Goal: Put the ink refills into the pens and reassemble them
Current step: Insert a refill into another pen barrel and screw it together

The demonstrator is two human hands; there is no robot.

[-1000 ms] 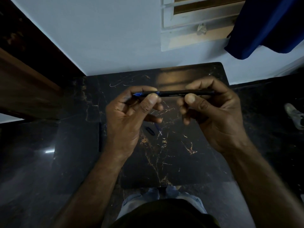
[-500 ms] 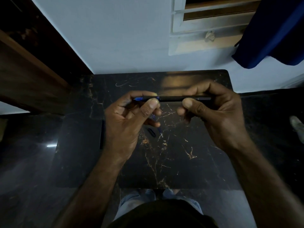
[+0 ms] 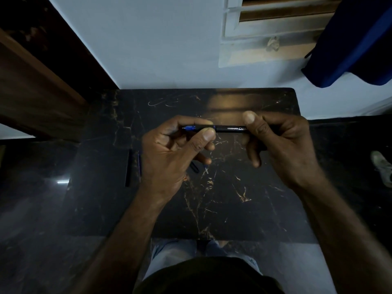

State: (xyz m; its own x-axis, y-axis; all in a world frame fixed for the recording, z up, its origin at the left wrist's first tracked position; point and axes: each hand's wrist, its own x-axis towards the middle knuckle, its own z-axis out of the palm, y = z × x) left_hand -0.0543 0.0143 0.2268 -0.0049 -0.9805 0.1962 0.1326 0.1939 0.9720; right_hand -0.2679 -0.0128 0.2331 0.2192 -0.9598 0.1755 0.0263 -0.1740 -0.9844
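A black pen [image 3: 230, 129] with white lettering is held level above the dark marble table [image 3: 233, 209]. Its blue tip section [image 3: 189, 128] points left. My left hand [image 3: 171, 151] pinches the tip end between thumb and forefinger. My right hand [image 3: 282, 145] grips the barrel's right end, thumb raised off it. On the table left of my left hand lie a black pen barrel [image 3: 128, 168] and a thin blue refill [image 3: 139, 164], side by side. A small dark pen part [image 3: 194, 167] lies under my left fingers, partly hidden.
The table stands against a pale wall [image 3: 159, 49] with a window ledge [image 3: 265, 52] at the back right. A wooden panel [image 3: 31, 92] is at the left, blue cloth [image 3: 350, 43] hangs top right, and a shoe [image 3: 382, 166] lies on the floor at the right.
Both hands with the pen have stayed together while the view shifted. My right thumb has lifted off the barrel, and the lettering on the barrel now faces up.
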